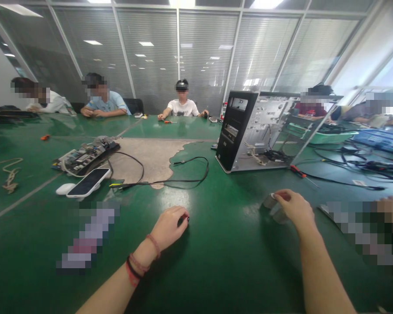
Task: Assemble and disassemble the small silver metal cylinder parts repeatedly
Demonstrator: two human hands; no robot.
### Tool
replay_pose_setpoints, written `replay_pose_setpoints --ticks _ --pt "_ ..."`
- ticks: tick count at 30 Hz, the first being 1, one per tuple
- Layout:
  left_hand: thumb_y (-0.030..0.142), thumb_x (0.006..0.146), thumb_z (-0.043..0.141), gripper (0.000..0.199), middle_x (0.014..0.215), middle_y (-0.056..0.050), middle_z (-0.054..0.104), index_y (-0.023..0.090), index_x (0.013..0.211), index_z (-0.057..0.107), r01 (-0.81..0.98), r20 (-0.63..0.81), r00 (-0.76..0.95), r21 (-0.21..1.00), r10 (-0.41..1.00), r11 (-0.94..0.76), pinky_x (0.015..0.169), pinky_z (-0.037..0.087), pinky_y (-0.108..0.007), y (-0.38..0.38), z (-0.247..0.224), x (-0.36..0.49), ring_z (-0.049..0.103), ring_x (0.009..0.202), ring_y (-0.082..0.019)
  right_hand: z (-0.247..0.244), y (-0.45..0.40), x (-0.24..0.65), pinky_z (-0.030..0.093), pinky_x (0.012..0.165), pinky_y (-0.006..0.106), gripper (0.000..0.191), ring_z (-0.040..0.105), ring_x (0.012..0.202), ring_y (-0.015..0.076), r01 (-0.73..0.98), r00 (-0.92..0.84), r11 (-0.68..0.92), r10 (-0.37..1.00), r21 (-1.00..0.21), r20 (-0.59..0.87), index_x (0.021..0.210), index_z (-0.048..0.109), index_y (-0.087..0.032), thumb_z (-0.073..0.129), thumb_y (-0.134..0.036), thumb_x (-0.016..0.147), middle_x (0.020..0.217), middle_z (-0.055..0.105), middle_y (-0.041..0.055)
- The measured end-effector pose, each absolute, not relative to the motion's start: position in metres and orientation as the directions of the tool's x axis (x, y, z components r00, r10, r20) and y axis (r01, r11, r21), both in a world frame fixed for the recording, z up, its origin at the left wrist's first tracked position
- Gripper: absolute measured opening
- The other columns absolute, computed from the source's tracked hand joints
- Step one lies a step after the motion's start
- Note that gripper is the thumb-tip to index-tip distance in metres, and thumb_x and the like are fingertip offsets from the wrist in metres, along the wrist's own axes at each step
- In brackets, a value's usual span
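Black-fronted case (227, 149) with cables (275, 155) inside, left fingers (180, 211) round dark bit (187, 219), right fingers (283, 193) on grey piece (269, 201)

Beyond my right hand (294, 210) and to its left, a computer tower (261, 128) bears a small round logo (224, 144) on its black front, apparently "hp". Farther off, past my left hand (170, 224), dark print (182, 114) on a person's white shirt (192, 107) is unreadable.

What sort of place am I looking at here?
Probably a computer-repair workroom or class, judging by the open-sided computer case, the orange-handled screwdriver and the people sharing a big green table.
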State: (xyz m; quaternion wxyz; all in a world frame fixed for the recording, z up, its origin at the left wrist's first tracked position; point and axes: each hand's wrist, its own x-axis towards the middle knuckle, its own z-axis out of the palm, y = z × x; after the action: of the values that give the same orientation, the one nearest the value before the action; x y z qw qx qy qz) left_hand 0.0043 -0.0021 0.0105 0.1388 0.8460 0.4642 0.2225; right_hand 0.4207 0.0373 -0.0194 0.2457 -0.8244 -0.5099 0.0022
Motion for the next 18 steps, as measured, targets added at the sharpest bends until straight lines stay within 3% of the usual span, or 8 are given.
replay_pose_setpoints --ticks 6,12,18 --pt "0.014 0.082 0.046 0.013 0.081 -0.002 0.063 0.019 0.082 0.058 0.722 0.252 0.47 0.441 0.846 -0.533 0.074 0.045 -0.028 -0.002 0.008 0.004 0.058 0.079 -0.017 -0.023 0.039 0.426 0.039 0.055 0.036 0.034 0.059 0.064 0.0257 0.833 0.481 -0.349 0.841 -0.429 0.25 0.086 0.069 -0.026 0.05 -0.052 0.074 0.082 0.065 0.0093" --pt "0.014 0.082 0.046 0.013 0.08 -0.002 0.063 0.019 0.082 0.058 0.717 0.253 0.473 0.445 0.844 -0.536 0.074 0.045 -0.028 -0.003 0.007 0.003 0.058 0.078 -0.017 -0.024 0.038 0.423 0.041 0.057 0.039 0.039 0.06 0.072 0.0307 0.817 0.489 -0.359 0.846 -0.451 0.212 0.088 0.067 -0.026 0.049 -0.057 0.074 0.085 0.064 0.0102" --pt "0.013 0.081 0.046 0.014 0.081 -0.002 0.062 0.019 0.083 0.059 0.708 0.248 0.48 0.457 0.842 -0.538 0.074 0.045 -0.028 -0.003 0.007 0.001 0.057 0.078 -0.017 -0.02 0.028 0.428 0.045 0.066 0.041 0.05 0.061 0.08 0.03 0.832 0.501 -0.329 0.792 -0.447 0.349 0.105 0.061 -0.02 0.047 -0.058 0.075 0.096 0.057 0.0146"
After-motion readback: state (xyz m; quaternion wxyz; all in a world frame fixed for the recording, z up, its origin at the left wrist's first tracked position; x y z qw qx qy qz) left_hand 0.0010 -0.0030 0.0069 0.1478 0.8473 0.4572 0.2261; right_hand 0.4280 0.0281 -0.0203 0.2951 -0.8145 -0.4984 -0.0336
